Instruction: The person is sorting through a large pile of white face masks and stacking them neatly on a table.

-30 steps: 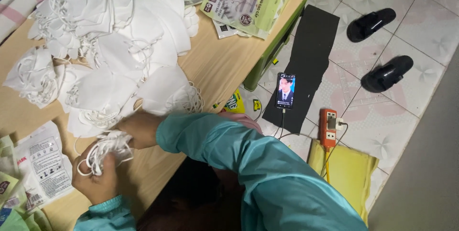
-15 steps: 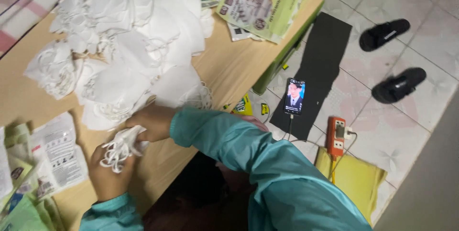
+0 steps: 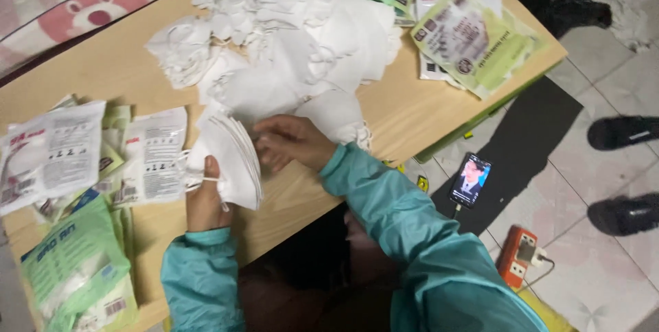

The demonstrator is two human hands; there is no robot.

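My left hand (image 3: 204,198) grips a stack of folded white face masks (image 3: 230,157) upright at the near edge of a wooden table (image 3: 103,64). Right beside the stack's right edge is my right hand (image 3: 292,141), fingers curled and touching the masks. Both arms wear teal sleeves. A big loose heap of white masks (image 3: 295,37) covers the table just beyond my hands.
Sealed mask packets (image 3: 75,160) lie at the left, green ones (image 3: 68,263) at the near left corner, more packets (image 3: 473,37) at the far right. On the tiled floor: a lit phone (image 3: 469,179) on a black mat, an orange power strip (image 3: 516,255), black slippers (image 3: 621,133).
The view has shifted left and closer. The mask bundle in my left hand now stands as a neat upright stack, and my right hand has come against its side.
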